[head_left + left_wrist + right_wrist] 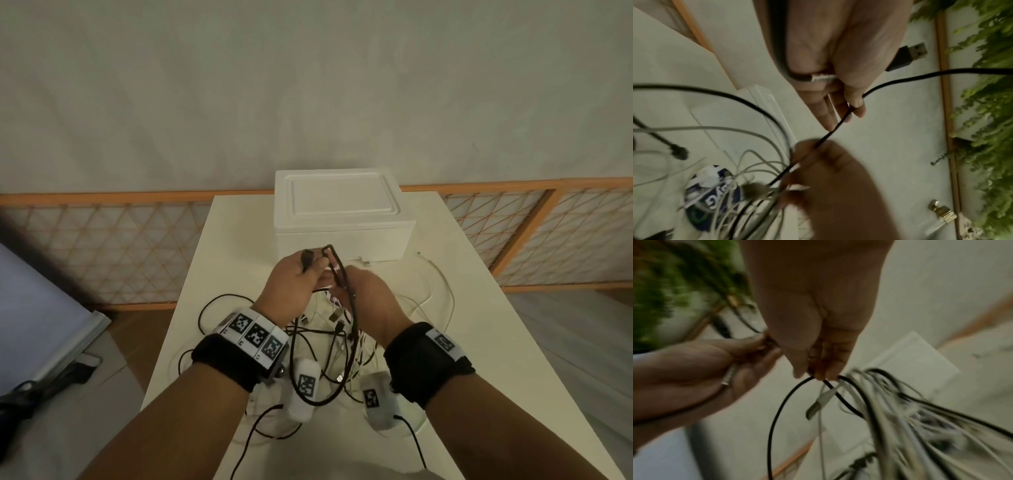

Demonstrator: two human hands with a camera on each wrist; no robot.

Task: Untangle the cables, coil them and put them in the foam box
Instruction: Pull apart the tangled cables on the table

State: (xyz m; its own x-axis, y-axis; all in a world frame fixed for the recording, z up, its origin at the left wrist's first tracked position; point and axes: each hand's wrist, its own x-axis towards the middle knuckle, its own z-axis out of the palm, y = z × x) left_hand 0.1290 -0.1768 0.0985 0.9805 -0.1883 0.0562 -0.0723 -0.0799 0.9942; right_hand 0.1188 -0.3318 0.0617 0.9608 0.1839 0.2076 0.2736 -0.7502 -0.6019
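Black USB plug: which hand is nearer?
Left. The left hand grips the cable right at the black USB plug, which sticks out past its fingers; the right hand pinches the same cable further along.

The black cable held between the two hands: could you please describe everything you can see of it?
The black cable is thin, round and flexible, ending in a black USB plug with a metal tip. The left hand grips the plug end and pinches the cord; the right hand pinches it lower down. Between them it runs nearly straight, then drops into the tangle of black and white cables on the white table.
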